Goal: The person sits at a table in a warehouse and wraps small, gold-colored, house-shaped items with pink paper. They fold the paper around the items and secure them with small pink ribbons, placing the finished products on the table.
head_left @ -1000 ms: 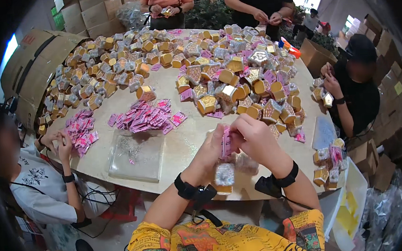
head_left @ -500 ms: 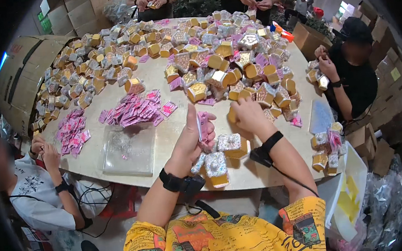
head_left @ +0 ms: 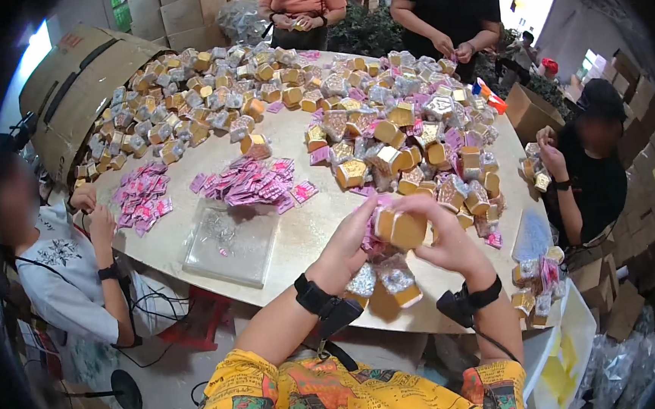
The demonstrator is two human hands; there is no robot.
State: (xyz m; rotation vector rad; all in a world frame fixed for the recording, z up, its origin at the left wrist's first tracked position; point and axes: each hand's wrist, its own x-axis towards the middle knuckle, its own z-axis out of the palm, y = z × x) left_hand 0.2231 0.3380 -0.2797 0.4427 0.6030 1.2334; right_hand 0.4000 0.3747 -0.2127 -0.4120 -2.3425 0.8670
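Observation:
My right hand point(head_left: 452, 243) grips a small gold faceted box point(head_left: 403, 229), its flat gold side turned up toward me. Close against it on the left, my left hand point(head_left: 345, 245) is closed on pink printed packets point(head_left: 372, 232), partly hidden by its fingers and the box. Just below the hands, on the table, stand a gold box with a silvery glitter top point(head_left: 362, 282) and a second glitter-topped box point(head_left: 400, 281). Beyond my hands spreads a big heap of similar boxes point(head_left: 387, 133), with pink packets among them.
A loose pile of pink packets point(head_left: 250, 183) and a clear shallow tray point(head_left: 228, 249) lie to my left. Another packet pile point(head_left: 141, 198) is near a seated person in white. A co-worker in black point(head_left: 594, 167) sits at right; two people stand across the table point(head_left: 300, 244).
My right hand has taken a gold box from the heap and drawn it back beside my left hand. The left hand still holds pink packets. The view has shifted.

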